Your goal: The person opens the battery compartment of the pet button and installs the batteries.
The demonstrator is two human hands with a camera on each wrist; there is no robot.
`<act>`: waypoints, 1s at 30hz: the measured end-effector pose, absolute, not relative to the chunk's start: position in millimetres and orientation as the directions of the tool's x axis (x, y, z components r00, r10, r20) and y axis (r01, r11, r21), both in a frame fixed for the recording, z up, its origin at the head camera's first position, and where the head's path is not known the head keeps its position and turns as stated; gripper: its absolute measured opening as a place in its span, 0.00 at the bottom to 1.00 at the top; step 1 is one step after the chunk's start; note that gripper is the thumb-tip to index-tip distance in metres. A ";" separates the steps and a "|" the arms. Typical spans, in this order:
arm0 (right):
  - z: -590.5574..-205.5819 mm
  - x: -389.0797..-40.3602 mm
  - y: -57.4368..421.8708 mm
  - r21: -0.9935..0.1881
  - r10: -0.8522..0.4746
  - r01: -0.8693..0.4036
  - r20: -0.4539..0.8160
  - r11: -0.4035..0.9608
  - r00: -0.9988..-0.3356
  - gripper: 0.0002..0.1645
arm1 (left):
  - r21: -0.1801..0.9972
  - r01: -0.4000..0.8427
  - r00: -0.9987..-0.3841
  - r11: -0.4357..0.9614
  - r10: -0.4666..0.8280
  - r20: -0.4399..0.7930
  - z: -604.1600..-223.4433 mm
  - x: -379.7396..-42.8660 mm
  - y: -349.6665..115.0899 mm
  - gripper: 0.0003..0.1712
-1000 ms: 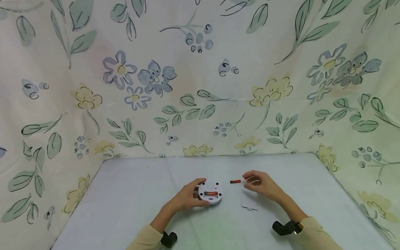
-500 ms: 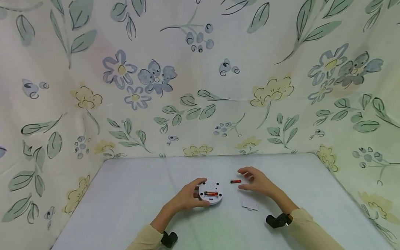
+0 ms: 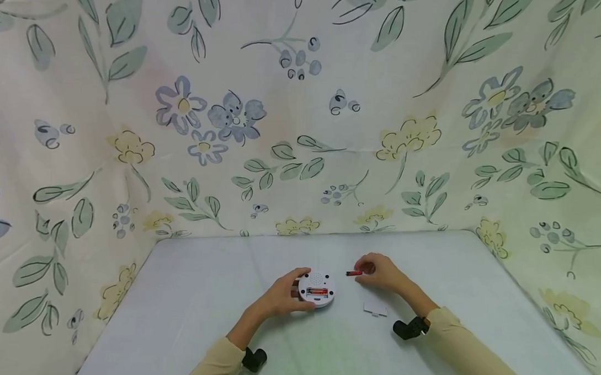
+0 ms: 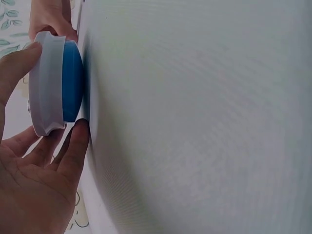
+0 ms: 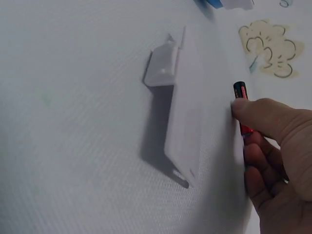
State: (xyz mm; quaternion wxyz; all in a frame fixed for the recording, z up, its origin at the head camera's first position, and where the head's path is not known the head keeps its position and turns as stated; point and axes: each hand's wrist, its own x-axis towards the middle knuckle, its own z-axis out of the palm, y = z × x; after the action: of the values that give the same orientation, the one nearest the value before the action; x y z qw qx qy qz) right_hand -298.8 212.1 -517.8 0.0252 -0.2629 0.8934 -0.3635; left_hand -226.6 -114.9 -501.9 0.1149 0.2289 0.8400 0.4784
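Observation:
My left hand [image 3: 282,293] grips a round white device [image 3: 319,279] by its side, thumb and fingers spread round its edge. Its speaker-holed face is turned up, and a bare battery compartment in it shows a red battery [image 3: 317,291] inside. Seen from the left wrist, the device has a white upper body [image 4: 48,87] over a blue part [image 4: 72,83] close to the table. To the right, my right hand [image 3: 383,272] pinches a red and black battery [image 5: 245,129] between thumb and fingers, low over the table. Its black end sticks out past the thumb.
A white battery cover [image 3: 375,307] with a small tab lies on the table in front of the right hand. The white-covered table [image 3: 202,305] ends at a floral cloth [image 3: 282,154] hanging behind and along the sides.
My right hand has moved left over the loose battery, and its spread fingers have closed on it. The left hand and the device have stayed in place.

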 end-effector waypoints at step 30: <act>-515.8 -286.5 215.3 -0.817 -0.447 -0.368 0.154 0.444 -0.881 0.05 | 0.851 0.285 -0.869 0.442 0.494 0.034 -500.7 -225.6 -113.2 0.50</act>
State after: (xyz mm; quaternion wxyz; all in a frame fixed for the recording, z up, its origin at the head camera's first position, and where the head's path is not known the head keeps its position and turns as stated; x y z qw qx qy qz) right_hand -286.5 215.3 -515.8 0.0422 -0.2399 0.8486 -0.4695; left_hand -225.6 -113.2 -500.7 0.1101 0.2311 0.8419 0.4750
